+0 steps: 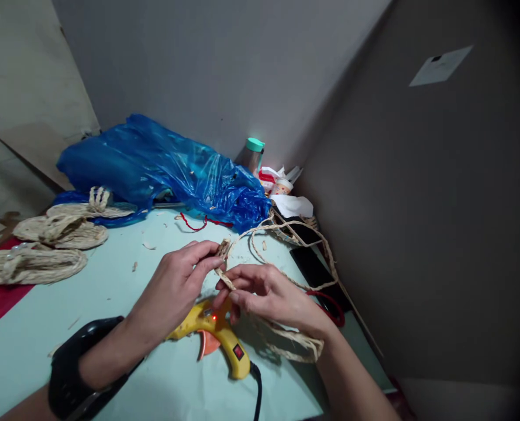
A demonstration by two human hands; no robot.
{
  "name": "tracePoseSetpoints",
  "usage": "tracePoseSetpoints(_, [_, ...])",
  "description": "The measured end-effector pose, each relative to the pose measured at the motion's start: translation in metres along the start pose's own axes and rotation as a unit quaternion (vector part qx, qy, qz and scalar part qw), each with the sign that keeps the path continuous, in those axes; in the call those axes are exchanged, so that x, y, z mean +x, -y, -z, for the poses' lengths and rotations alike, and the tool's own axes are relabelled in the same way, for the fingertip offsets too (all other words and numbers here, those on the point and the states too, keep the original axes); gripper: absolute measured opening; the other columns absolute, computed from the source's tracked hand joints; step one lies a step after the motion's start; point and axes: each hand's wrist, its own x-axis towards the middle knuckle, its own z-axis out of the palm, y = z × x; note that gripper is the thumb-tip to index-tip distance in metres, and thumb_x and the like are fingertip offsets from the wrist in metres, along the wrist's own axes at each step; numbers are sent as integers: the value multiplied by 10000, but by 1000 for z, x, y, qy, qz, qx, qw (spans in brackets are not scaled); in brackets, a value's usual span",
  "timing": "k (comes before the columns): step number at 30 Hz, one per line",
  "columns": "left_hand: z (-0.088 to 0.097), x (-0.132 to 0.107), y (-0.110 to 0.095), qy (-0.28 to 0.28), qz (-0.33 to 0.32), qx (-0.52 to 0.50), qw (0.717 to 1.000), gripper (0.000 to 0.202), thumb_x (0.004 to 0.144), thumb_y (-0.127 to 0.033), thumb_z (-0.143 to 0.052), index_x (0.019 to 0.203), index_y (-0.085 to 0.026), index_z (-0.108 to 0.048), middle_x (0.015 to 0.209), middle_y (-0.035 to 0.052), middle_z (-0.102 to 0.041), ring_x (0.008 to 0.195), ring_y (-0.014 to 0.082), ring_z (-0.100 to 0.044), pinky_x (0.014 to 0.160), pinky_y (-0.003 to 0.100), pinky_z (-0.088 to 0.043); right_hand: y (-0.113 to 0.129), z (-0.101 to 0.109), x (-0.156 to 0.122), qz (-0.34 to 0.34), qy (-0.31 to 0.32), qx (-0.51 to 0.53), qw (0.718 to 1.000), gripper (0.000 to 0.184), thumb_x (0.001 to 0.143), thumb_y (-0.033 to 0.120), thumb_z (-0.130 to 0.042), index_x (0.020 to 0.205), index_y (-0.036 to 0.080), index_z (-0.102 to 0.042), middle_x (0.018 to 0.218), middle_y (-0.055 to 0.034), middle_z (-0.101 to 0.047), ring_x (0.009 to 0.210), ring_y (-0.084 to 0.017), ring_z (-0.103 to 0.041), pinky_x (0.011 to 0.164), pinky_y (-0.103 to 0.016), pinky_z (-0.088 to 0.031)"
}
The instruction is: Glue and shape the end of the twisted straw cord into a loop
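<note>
My left hand pinches the end of a braided straw rope between thumb and fingers. My right hand grips the same rope just below, fingers curled round it. The rope loops away to the right over the pale green table and comes back under my right wrist. Beneath both hands lies a yellow hot glue gun with an orange trigger, a red switch and a black cord. A black band sits on my left wrist.
Woven straw sandal soles lie at the left. A crumpled blue plastic bag fills the back. A jar with a green lid, cups and tissue stand in the corner. A red string and a dark wall are at the right.
</note>
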Motion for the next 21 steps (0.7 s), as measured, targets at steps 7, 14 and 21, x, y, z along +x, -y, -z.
tracePoseSetpoints(7, [8, 3, 0, 60, -23, 30, 997, 211, 871, -354, -589, 841, -284, -786, 873, 59, -776, 843, 295, -677, 793, 372, -493, -3, 8, -2, 11, 15, 64, 998, 188, 958, 334, -612, 989, 162, -681, 927, -46, -758, 680, -106, -660, 755, -264, -531])
tracePoseSetpoints(14, [15, 4, -6, 157, -51, 71, 984, 284, 902, -350, -532, 775, -277, -776, 824, 58, -757, 801, 278, -649, 740, 355, -469, -2, 6, -2, 2, 2, 55, 998, 127, 968, 271, -588, 929, 164, -644, 872, -28, -751, 642, -81, -631, 691, -220, -515])
tracePoseSetpoints(21, [20, 1, -8, 218, -56, 115, 968, 303, 942, -295, -461, 833, -238, -738, 830, 52, -665, 828, 249, -609, 760, 346, -438, -4, 4, -3, -26, -24, 42, 998, 68, 941, 214, -620, 890, 171, -618, 771, 4, -731, 588, -66, -588, 602, -185, -488])
